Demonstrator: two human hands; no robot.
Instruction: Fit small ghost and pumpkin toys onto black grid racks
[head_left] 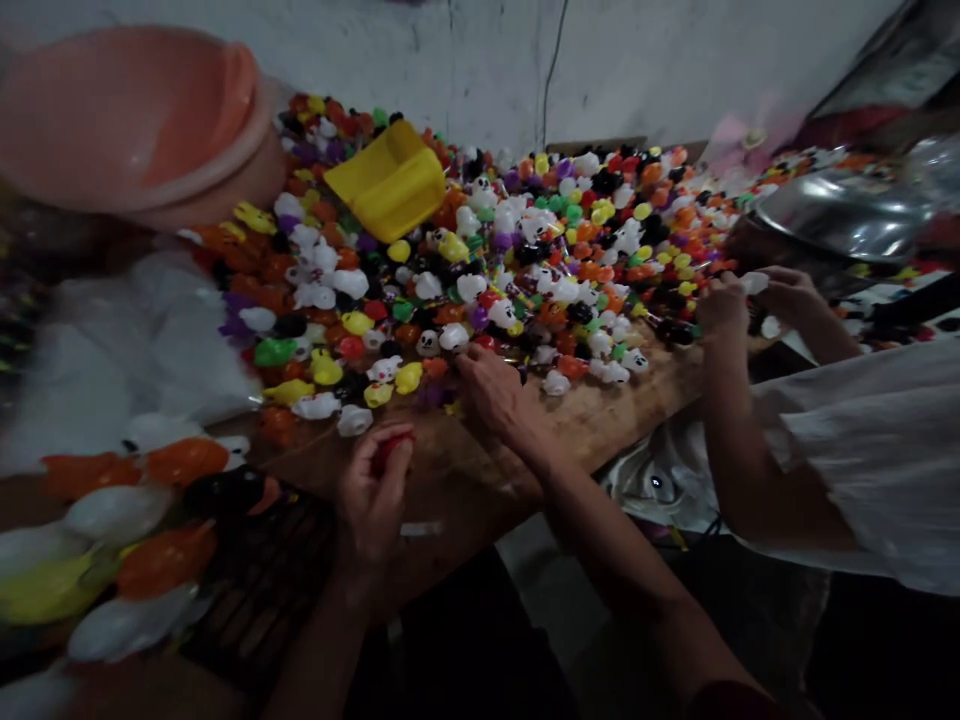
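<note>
My left hand is closed around a small red plastic piece, mostly covered by the fingers, above the front edge of the wooden table. My right hand reaches to the near edge of a heap of small plastic figure heads. Its fingers are bent together by a white head; what they grip, if anything, is hidden. The heap mixes white, orange, yellow, black, green, purple and red pieces, some with skull or ghost faces. A yellow scoop lies on top of it.
A pink basin stands at the far left, above a white plastic bag. Larger figures lie at lower left. To the right, another person's hands hold a whitish piece near a shiny metal bowl. A wall rises behind.
</note>
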